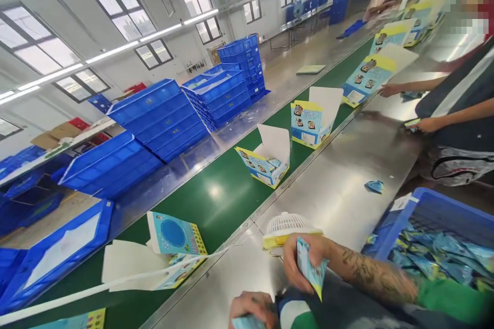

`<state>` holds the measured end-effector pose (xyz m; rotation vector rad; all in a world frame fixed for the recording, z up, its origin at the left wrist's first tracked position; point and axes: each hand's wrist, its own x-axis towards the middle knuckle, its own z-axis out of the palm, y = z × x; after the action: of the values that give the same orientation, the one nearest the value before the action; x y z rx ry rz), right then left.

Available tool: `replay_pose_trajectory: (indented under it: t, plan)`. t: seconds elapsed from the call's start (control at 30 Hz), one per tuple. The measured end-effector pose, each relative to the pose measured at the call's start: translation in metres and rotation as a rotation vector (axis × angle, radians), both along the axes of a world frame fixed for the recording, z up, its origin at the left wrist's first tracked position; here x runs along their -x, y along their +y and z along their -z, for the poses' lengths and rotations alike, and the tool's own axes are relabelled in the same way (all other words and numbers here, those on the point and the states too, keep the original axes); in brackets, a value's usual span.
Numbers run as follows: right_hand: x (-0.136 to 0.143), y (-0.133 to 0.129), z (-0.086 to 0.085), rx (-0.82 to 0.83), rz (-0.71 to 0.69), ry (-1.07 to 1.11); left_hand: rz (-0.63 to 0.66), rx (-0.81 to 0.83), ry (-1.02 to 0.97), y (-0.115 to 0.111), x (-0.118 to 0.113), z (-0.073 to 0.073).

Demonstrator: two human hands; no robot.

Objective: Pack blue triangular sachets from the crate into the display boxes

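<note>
A blue packet [311, 270] was clamped in the right hand [303, 262] grip above the counter [347, 185], near a small white fan [287, 226]. The left hand [250, 308] grip was closed on another packet [247, 323] at the frame's bottom edge. A blue bin [432, 211] of packets stood just right.

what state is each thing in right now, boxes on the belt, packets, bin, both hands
nearest printed cardboard box: flaps open, lying on the green belt
second printed box: upright, lid open
third printed box: upright, lid open
blue plastic bin: filled with blue packets
loose blue packet: lying alone on the steel table
right hand: gripping a blue packet
left hand: holding another packet, partly out of view
</note>
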<state>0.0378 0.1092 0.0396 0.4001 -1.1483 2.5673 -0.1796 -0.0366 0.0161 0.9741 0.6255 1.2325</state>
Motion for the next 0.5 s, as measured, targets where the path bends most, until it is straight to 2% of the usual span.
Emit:
replay_pose_trajectory:
  t: [0.03,0.07,0.13,0.17,0.2,0.27,0.3,0.33,0.4,0.43,0.47,0.5]
  plan:
    - [0.000,-0.002,0.003,-0.022,-0.044,0.012,0.008,-0.020,-0.009,-0.001,-0.001,0.001]
    - [0.001,-0.004,0.006,-0.013,-0.020,0.006,-0.024,-0.004,-0.001,-0.001,-0.003,0.002]
    - [0.001,-0.006,0.009,0.068,0.133,-0.054,-0.142,0.084,0.053,-0.001,-0.009,0.001]
    - [0.002,-0.006,0.009,0.118,0.183,-0.071,-0.159,0.115,0.068,-0.001,-0.012,0.000]
    - [0.002,-0.005,0.009,0.145,0.180,-0.056,-0.121,0.092,0.044,-0.001,-0.014,-0.001]
    - [0.002,-0.001,0.007,0.081,0.034,-0.001,-0.001,-0.003,-0.028,-0.002,-0.018,-0.001]
    - [0.002,0.001,0.006,0.043,-0.014,0.009,0.017,-0.024,-0.039,-0.002,-0.019,-0.001]
    - [0.002,0.003,0.005,0.033,-0.008,0.001,-0.028,0.000,-0.018,-0.001,-0.019,0.000]
    - [0.003,0.005,0.003,0.111,0.151,-0.062,-0.169,0.132,0.090,0.003,-0.019,0.000]
    - [0.004,0.005,0.002,0.180,0.228,-0.073,-0.184,0.170,0.118,0.004,-0.019,0.000]
    - [0.004,0.004,0.001,0.229,0.250,-0.036,-0.096,0.124,0.091,0.005,-0.018,-0.001]
    - [0.004,0.002,-0.001,0.229,0.202,0.022,0.004,0.038,0.043,0.006,-0.018,-0.002]
